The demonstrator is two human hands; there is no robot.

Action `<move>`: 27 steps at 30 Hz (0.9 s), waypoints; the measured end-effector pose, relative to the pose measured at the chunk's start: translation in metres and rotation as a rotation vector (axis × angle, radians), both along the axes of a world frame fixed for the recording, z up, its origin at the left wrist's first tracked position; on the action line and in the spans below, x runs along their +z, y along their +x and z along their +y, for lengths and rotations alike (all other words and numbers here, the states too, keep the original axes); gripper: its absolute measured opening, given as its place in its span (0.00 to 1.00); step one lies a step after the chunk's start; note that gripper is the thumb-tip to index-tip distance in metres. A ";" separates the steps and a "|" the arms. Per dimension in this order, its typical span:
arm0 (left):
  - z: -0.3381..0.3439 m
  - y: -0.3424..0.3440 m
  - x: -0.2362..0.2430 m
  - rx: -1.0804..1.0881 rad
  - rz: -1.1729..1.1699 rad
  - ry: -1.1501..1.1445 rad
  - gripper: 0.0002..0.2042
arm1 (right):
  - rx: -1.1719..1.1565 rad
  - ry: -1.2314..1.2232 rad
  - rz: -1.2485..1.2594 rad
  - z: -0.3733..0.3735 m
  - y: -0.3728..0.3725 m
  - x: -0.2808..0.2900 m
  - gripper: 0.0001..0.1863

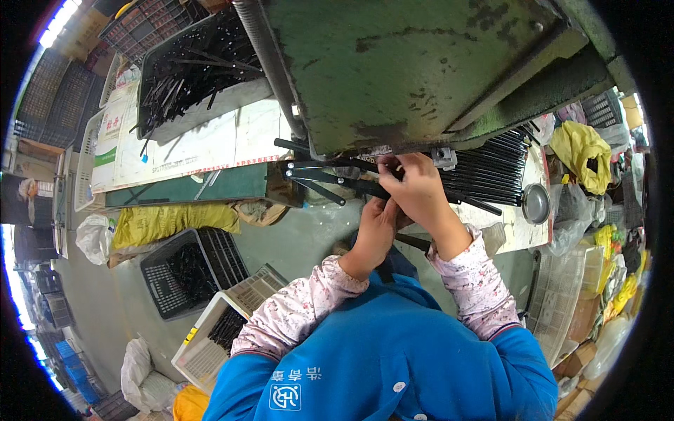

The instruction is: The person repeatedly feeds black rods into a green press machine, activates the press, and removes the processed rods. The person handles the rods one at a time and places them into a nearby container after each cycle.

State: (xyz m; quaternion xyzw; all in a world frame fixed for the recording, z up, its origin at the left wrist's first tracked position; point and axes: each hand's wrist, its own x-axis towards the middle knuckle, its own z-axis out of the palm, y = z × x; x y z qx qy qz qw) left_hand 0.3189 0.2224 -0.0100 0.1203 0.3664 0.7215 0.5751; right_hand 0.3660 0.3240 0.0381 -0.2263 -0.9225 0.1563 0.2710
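Holding: black rods (361,186), a loose bunch jutting left from the fingers, ends fanned.
Long axis: roughly left to right, sloping slightly.
Right hand (419,184): nearer the machine (421,70); thumb and fingers pinched on the bunch.
Left hand (375,228): just below the right; fingers partly hidden, grip cannot be told.
Stacked rods (491,172): rightward on the surface (518,230), right hand nearer.

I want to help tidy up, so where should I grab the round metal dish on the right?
Probably by its near rim, coming from the person's side. The round metal dish looks shallow with a raised edge, so fingers could pinch it there. The black rods crowd close on its left, while the white tabletop shows bare on the near side.
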 end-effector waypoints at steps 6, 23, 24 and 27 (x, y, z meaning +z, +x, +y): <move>0.011 0.000 -0.006 0.019 0.013 -0.007 0.14 | -0.131 -0.372 0.148 0.001 0.009 0.007 0.10; -0.058 -0.113 0.026 0.527 0.267 0.099 0.14 | -0.012 0.395 -0.130 -0.004 -0.011 -0.003 0.12; -0.058 -0.114 0.025 0.533 0.262 0.102 0.14 | -0.018 0.461 -0.165 -0.005 -0.010 -0.001 0.12; -0.060 -0.115 0.024 0.549 0.239 0.106 0.14 | 0.066 0.430 -0.162 0.002 -0.011 -0.005 0.13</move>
